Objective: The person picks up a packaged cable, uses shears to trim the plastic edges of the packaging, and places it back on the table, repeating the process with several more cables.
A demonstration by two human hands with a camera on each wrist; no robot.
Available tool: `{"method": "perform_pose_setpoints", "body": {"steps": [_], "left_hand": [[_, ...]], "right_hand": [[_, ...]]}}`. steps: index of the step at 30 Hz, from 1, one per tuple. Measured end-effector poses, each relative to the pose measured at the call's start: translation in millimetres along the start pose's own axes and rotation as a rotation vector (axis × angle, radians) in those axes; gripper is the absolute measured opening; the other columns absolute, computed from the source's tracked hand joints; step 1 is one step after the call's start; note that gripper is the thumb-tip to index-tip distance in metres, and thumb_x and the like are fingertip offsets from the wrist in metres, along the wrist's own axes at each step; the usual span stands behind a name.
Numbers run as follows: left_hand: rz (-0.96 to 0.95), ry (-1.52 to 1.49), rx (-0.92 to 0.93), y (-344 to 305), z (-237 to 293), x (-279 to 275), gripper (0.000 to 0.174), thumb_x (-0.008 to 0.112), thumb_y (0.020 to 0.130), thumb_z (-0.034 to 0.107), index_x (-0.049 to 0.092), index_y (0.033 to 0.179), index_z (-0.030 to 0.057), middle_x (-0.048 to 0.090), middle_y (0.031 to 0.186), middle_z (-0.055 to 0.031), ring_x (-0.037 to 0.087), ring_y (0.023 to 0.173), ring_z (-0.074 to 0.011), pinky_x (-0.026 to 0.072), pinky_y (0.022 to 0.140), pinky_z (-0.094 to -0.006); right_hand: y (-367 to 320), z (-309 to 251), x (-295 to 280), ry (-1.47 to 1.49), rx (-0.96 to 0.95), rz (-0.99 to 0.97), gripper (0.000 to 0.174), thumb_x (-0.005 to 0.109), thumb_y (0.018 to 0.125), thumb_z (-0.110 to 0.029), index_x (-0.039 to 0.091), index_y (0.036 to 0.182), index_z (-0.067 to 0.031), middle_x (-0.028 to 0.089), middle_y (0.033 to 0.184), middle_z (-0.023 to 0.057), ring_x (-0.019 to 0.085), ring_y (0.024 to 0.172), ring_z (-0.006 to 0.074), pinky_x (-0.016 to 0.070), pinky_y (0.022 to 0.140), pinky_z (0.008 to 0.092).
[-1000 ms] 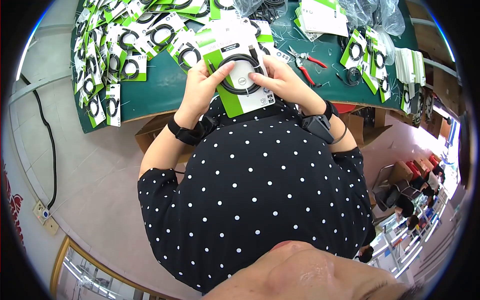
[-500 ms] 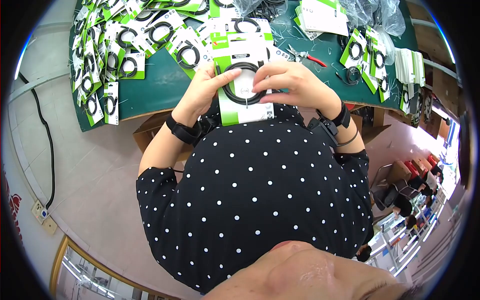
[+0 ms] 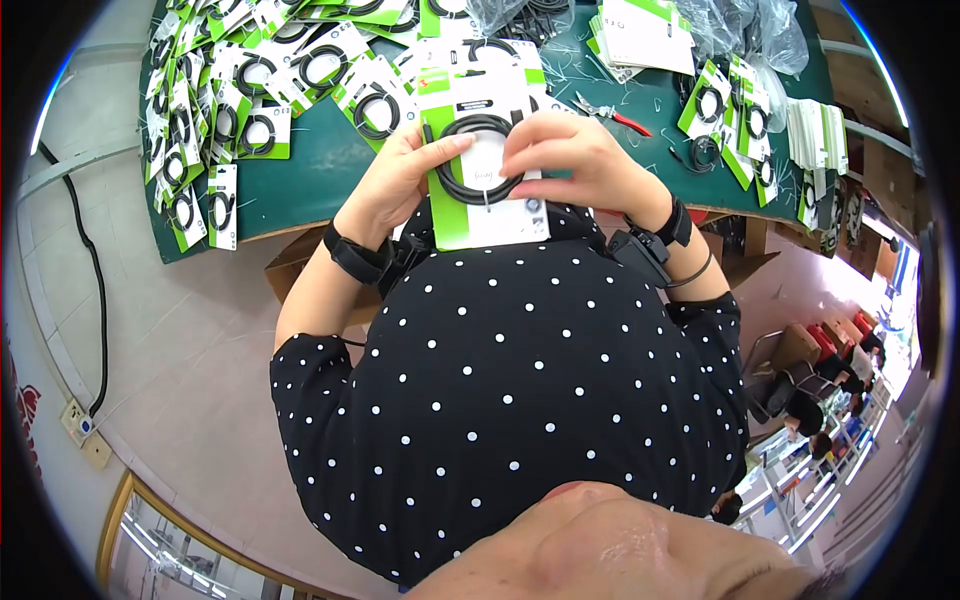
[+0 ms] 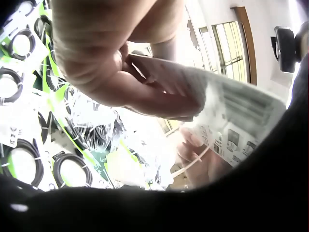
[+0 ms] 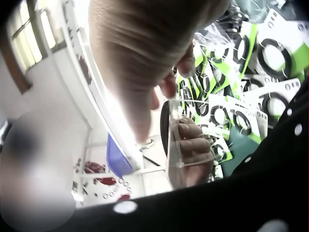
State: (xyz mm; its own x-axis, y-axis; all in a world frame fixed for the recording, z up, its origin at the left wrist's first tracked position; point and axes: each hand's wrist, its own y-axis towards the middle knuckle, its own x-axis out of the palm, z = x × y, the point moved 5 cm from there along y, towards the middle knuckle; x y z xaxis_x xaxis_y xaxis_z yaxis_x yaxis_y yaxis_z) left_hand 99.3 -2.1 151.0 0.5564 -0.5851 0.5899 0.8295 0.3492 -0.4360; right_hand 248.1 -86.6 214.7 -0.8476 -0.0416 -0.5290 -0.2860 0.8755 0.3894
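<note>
In the head view, a green and white cable card point(image 3: 462, 215) with a coiled black cable point(image 3: 452, 185) on its front is held before the chest. My left hand point(image 3: 395, 180) grips its left edge, thumb on the front by the coil and fingers behind, as the left wrist view shows. My right hand point(image 3: 575, 160) hovers at the coil's right side, fingertips close over the card, thumb and fingers apart. A thin pale tie strand point(image 4: 190, 162) sticks out behind the card in the left wrist view. A tie point(image 3: 487, 198) also crosses the coil's bottom.
Many carded cables point(image 3: 262, 135) are piled on the green table point(image 3: 310, 185) at left. Red-handled cutters point(image 3: 625, 122) lie right of the hands. Farther right are a stack of cards point(image 3: 645, 40), clear plastic bags point(image 3: 780, 40) and more carded cables point(image 3: 708, 100).
The right hand has let go of the card's right side, its thumb lifting off the front. The card has turned from tilted to nearly straight. The left hand keeps its grip.
</note>
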Motion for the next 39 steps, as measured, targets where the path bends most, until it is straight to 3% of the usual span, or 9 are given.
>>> {"method": "perform_pose_setpoints", "body": {"steps": [1,4,8,16,23,28,33,36,39], "left_hand": [[0.048,-0.026,0.015,-1,3,-3,0.034,0.062,0.088,0.011,0.053,0.118,-0.0004,0.063,0.110,-0.0081,0.063,0.094,-0.0130,0.0531,0.079,-0.0267],[0.149,-0.075,0.054,-3,10,-10,0.032,0.061,0.088,0.010,0.053,0.118,0.0005,0.063,0.109,-0.0081,0.064,0.093,-0.0137,0.0546,0.078,-0.0272],[0.194,-0.119,0.124,0,15,-9,0.032,0.061,0.088,0.009,0.053,0.118,0.0017,0.063,0.108,-0.0074,0.065,0.093,-0.0147,0.0561,0.076,-0.0281],[0.128,-0.138,0.074,4,5,-3,0.035,0.058,0.088,0.006,0.048,0.121,0.0002,0.063,0.109,-0.0090,0.064,0.096,-0.0166,0.0539,0.081,-0.0310],[0.064,-0.202,-0.178,1,-6,-5,0.039,0.064,0.086,0.013,0.048,0.120,0.0042,0.063,0.105,-0.0060,0.065,0.092,-0.0159,0.0584,0.073,-0.0323],[0.058,-0.246,-0.151,1,-7,-8,0.034,0.058,0.089,0.009,0.048,0.121,0.0026,0.063,0.109,-0.0084,0.064,0.097,-0.0170,0.0567,0.079,-0.0303],[0.068,-0.209,-0.099,3,-3,-5,0.034,0.059,0.088,0.007,0.049,0.120,0.0029,0.063,0.108,-0.0075,0.064,0.096,-0.0161,0.0571,0.077,-0.0303],[0.069,-0.143,-0.065,3,-2,-1,0.033,0.060,0.088,0.006,0.050,0.119,0.0031,0.063,0.108,-0.0075,0.064,0.095,-0.0157,0.0573,0.077,-0.0305],[0.119,-0.125,-0.011,4,4,2,0.038,0.066,0.083,0.006,0.051,0.117,0.0031,0.063,0.106,-0.0075,0.066,0.091,-0.0158,0.0591,0.073,-0.0313]], "right_hand": [[-3,2,1,0.000,-0.005,0.000,0.011,0.067,0.080,-0.007,0.066,0.090,-0.0043,0.061,0.089,0.0034,0.060,0.072,0.0158,0.0473,0.060,0.0264],[-32,42,-6,0.376,0.555,0.461,0.014,0.061,0.084,-0.002,0.064,0.097,-0.0001,0.062,0.090,0.0047,0.060,0.071,0.0103,0.0461,0.058,0.0227],[-37,40,37,0.631,0.635,0.192,0.016,0.056,0.086,0.000,0.061,0.101,0.0037,0.063,0.086,0.0056,0.059,0.069,0.0065,0.0455,0.057,0.0195],[-39,51,56,0.894,0.636,0.222,0.013,0.057,0.084,-0.001,0.063,0.095,-0.0006,0.064,0.071,0.0041,0.061,0.062,0.0069,0.0441,0.050,0.0180],[-38,54,46,0.768,0.754,0.304,0.008,0.056,0.085,0.000,0.062,0.090,0.0013,0.064,0.070,0.0047,0.059,0.055,0.0078,0.0431,0.047,0.0175],[-37,52,44,0.809,0.641,0.287,0.010,0.055,0.086,0.000,0.062,0.093,0.0011,0.064,0.072,0.0052,0.061,0.059,0.0078,0.0442,0.049,0.0176],[-37,54,49,0.860,0.655,0.338,0.013,0.058,0.086,-0.005,0.062,0.096,0.0013,0.065,0.075,0.0036,0.061,0.063,0.0067,0.0452,0.051,0.0181],[-33,52,46,0.775,0.602,0.481,0.014,0.058,0.087,-0.005,0.061,0.099,0.0017,0.064,0.077,0.0037,0.061,0.064,0.0068,0.0458,0.053,0.0185],[-32,48,43,0.766,0.637,0.469,0.015,0.058,0.086,-0.005,0.061,0.099,0.0018,0.064,0.077,0.0038,0.060,0.063,0.0066,0.0453,0.053,0.0184]]}}
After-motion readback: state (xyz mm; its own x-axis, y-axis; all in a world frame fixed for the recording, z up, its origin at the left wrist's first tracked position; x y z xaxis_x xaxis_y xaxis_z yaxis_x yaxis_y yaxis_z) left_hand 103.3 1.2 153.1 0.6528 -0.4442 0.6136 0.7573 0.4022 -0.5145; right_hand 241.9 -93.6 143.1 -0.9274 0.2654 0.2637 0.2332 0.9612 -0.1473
